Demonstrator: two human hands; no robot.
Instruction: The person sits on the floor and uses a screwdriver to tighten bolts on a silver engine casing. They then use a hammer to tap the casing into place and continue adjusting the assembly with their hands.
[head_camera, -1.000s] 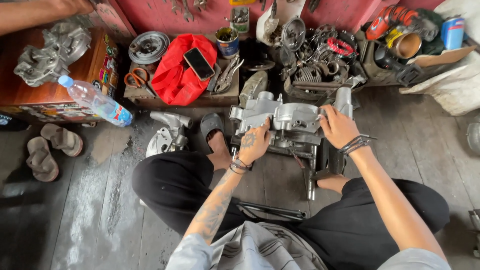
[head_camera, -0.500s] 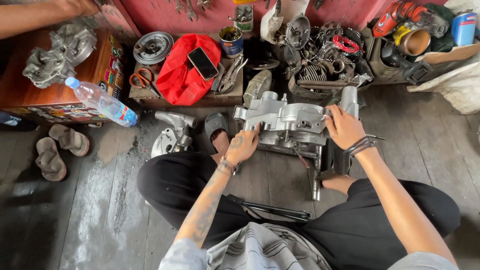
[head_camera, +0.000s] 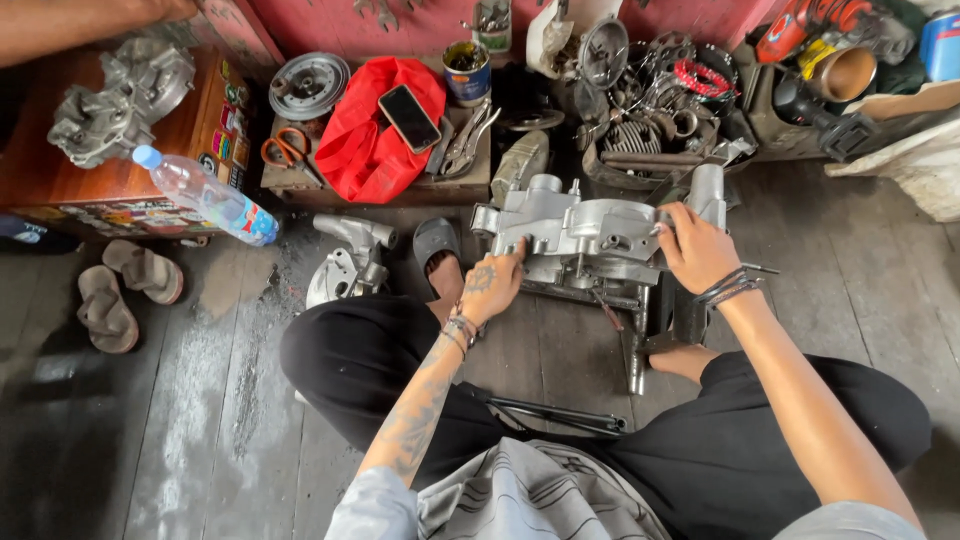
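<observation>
A grey cast-metal engine case (head_camera: 575, 232) rests on the wooden floor between my feet. My left hand (head_camera: 492, 288) grips its near left edge, fingers curled on the metal. My right hand (head_camera: 695, 248) holds the case's right end, next to an upright silver part (head_camera: 706, 187). I sit on the floor in black trousers, one foot in a grey sandal (head_camera: 436, 245) to the left of the case. A thin rod (head_camera: 606, 310) pokes out under the case.
A second metal casing (head_camera: 346, 262) lies left of my foot. A low bench (head_camera: 476, 186) holds a red cloth (head_camera: 372, 135), phone (head_camera: 409, 118), scissors (head_camera: 288, 148), pliers and a tin. Engine parts (head_camera: 655, 110) pile behind. A plastic bottle (head_camera: 205, 195) leans on a wooden box (head_camera: 120, 180). Sandals (head_camera: 125, 290) lie left.
My left hand slid lower along the case's near left edge. The case and my right hand stayed nearly still; the view shifted slightly.
</observation>
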